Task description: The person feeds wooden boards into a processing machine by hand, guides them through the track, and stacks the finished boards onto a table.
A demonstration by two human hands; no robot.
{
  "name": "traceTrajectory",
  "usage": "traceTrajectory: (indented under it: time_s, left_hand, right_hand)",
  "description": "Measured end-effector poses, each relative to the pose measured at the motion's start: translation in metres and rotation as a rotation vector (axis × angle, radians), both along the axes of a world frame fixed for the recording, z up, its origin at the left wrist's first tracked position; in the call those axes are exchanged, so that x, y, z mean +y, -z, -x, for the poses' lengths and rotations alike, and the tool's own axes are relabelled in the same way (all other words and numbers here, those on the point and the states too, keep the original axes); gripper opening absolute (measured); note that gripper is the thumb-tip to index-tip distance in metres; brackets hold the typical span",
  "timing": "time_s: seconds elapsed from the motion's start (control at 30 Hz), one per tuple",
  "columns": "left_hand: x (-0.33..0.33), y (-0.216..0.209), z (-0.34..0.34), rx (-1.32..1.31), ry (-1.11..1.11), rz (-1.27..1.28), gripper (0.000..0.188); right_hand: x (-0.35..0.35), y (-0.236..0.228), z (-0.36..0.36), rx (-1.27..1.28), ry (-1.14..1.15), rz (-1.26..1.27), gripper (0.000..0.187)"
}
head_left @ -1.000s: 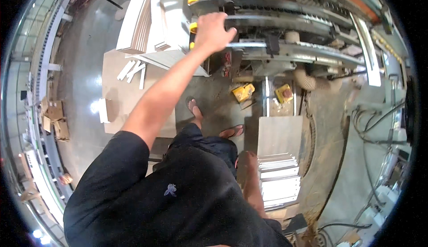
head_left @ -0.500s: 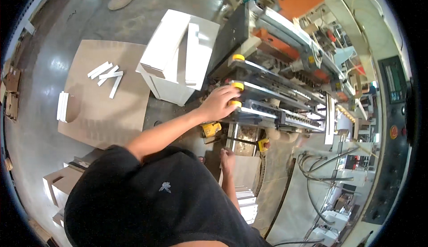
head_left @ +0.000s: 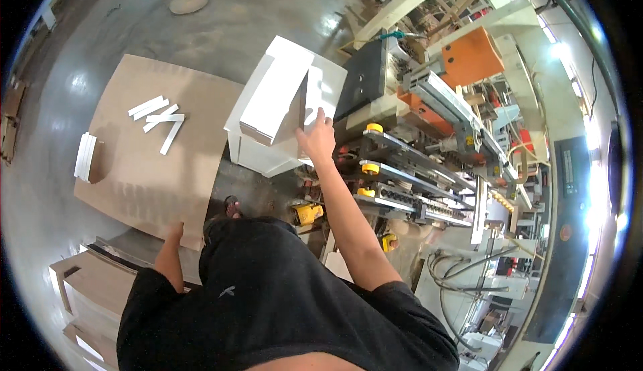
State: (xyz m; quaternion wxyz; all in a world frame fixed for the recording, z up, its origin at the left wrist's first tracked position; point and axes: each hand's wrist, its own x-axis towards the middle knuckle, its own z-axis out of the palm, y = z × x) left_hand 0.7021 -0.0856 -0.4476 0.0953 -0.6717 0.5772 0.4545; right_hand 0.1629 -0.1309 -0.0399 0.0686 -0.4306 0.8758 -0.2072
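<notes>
My right hand (head_left: 317, 139) reaches forward to a white box-like stand (head_left: 261, 159). Its thumb and fingers are at the near end of a narrow white strip (head_left: 313, 89) lying on top, one on either side, and they hide that end. Left of this strip lies a wider stack of long white boards (head_left: 278, 89). My left hand (head_left: 173, 231) hangs low at the near edge of a brown cardboard sheet (head_left: 151, 163); its fingers are too small and foreshortened to read.
Several loose white strips (head_left: 155, 108) and a small upright bundle of strips (head_left: 85, 158) rest on the cardboard. To the right is a machine with metal rails and yellow rollers (head_left: 370, 168), a white strip (head_left: 479, 210) across it. A control panel (head_left: 569, 170) stands at far right.
My body has turned left. The left hand has left the yellow rollers and swung down to the cardboard's edge. My right hand has come up from below onto the strip on the stand.
</notes>
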Motion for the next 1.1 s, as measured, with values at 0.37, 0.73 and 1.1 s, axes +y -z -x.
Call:
traceTrajectory:
  time_s: [0.37,0.73,1.1]
  left_hand:
    - [0.027,-0.034,0.094,0.439,-0.259,-0.148,0.051]
    - [-0.063,-0.105,0.116,0.319,-0.482,-0.184,0.033]
    - [-0.065,-0.131,0.189,0.253,-0.081,-0.359,0.050]
  right_hand:
    - [-0.007,0.018,0.015,-0.067,0.086,0.020,0.078]
    - [0.043,-0.031,0.019,-0.504,0.191,0.262,0.081]
    - [0.083,-0.055,0.008,-0.409,0.264,0.222,0.080]
